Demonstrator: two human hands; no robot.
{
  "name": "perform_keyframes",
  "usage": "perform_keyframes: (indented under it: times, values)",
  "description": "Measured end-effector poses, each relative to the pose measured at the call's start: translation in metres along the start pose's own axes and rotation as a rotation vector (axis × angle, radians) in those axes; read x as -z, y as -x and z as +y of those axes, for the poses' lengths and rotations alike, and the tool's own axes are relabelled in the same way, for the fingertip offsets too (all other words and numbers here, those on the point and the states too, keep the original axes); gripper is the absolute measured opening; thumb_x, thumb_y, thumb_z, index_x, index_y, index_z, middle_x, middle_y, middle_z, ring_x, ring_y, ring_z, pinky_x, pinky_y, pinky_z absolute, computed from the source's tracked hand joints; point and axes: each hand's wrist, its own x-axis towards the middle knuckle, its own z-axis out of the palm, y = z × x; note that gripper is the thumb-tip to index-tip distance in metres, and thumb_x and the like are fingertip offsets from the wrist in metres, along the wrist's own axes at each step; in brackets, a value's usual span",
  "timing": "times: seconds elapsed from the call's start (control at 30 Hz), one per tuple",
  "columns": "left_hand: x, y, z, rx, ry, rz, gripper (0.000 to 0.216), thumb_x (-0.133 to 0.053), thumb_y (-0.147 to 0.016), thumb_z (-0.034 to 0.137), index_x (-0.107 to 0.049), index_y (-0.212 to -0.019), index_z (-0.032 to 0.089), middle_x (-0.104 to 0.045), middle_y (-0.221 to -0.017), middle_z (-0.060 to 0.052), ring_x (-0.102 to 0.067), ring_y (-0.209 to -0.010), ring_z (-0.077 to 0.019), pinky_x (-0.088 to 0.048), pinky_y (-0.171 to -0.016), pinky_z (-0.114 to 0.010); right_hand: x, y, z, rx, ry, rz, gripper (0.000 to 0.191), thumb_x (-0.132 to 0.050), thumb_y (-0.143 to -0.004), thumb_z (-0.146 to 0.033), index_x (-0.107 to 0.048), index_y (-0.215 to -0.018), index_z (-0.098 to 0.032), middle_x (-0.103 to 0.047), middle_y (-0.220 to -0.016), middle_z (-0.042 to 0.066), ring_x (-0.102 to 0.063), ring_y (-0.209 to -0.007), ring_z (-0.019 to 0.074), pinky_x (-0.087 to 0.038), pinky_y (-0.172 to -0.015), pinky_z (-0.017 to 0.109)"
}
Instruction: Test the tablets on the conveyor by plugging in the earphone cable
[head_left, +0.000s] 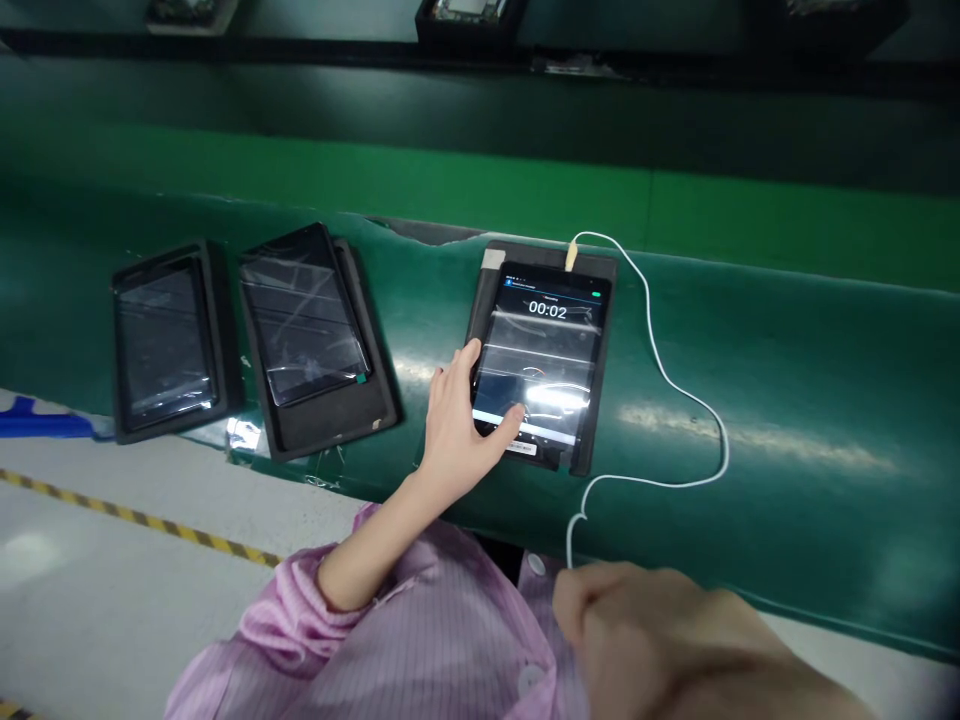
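Observation:
A lit tablet point(547, 340) lies in a black tray on the green conveyor belt point(787, 350); its screen reads 00:02. A white cable point(675, 385) is plugged into the tablet's far edge and loops back toward me. My left hand point(457, 420) rests at the tablet's left edge, thumb touching the lower part of the screen, fingers apart. My right hand point(652, 630) is close to my chest in a loose fist, with the cable's near end running into it. I wear a pink striped sleeve point(390, 640).
Two dark tablets in black trays lie to the left on the belt, the middle tablet point(304, 320) and the far left tablet point(165, 340). A grey floor with a yellow-black stripe point(135, 515) is at lower left. Dark trays sit on the far bench point(469, 20).

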Motion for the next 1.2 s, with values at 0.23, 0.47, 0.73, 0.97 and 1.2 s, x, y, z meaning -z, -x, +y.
perform_keyframes:
  times: [0.23, 0.47, 0.73, 0.97, 1.2]
  values:
    - [0.005, -0.001, 0.004, 0.000, -0.004, -0.049, 0.081, -0.062, -0.087, 0.046, -0.016, -0.151, 0.027, -0.041, -0.152, -0.017, -0.039, -0.141, -0.0347, -0.029, -0.113, -0.060, -0.017, -0.013, 0.057, -0.241, -0.048, 0.045, 0.039, -0.039, -0.105, -0.042, -0.067, -0.092, -0.018, -0.066, -0.076, 0.002, -0.062, -0.064, 0.0136, -0.049, -0.058, 0.025]
    - [0.002, -0.001, 0.008, 0.013, -0.061, -0.071, 0.099, -0.072, -0.078, 0.051, -0.011, -0.152, 0.025, -0.037, -0.154, -0.018, -0.036, -0.142, -0.0392, -0.026, -0.114, -0.063, -0.033, 0.006, 0.083, -0.141, 0.036, 0.174, 0.034, -0.043, -0.105, -0.034, -0.068, -0.093, -0.014, -0.060, -0.066, 0.001, -0.055, -0.055, 0.0119, -0.042, -0.051, 0.023]
    - [0.003, 0.001, 0.003, -0.021, 0.016, -0.066, 0.086, -0.058, -0.090, 0.046, -0.003, -0.153, 0.029, -0.033, -0.157, -0.018, -0.031, -0.145, -0.0337, -0.023, -0.116, -0.062, -0.033, 0.004, 0.080, -0.098, 0.066, 0.187, 0.034, -0.042, -0.106, -0.032, -0.067, -0.092, -0.014, -0.061, -0.067, 0.001, -0.055, -0.056, 0.0118, -0.042, -0.051, 0.023]
    - [0.004, 0.002, 0.001, -0.024, -0.025, -0.079, 0.095, -0.067, -0.084, 0.044, -0.003, -0.153, 0.030, -0.033, -0.157, -0.017, -0.032, -0.144, -0.0353, -0.022, -0.116, -0.063, -0.034, 0.006, 0.083, -0.103, 0.056, 0.179, 0.032, -0.043, -0.105, -0.032, -0.068, -0.093, -0.016, -0.061, -0.066, 0.001, -0.055, -0.056, 0.0126, -0.043, -0.052, 0.024]
    - [0.004, 0.004, -0.002, -0.084, 0.019, -0.081, 0.081, -0.052, -0.094, 0.045, 0.000, -0.154, 0.029, -0.030, -0.158, -0.018, -0.027, -0.147, -0.0328, -0.019, -0.117, -0.062, -0.034, 0.006, 0.083, -0.115, 0.057, 0.177, 0.031, -0.044, -0.105, -0.031, -0.068, -0.095, -0.015, -0.061, -0.068, 0.002, -0.056, -0.057, 0.0127, -0.044, -0.053, 0.024]
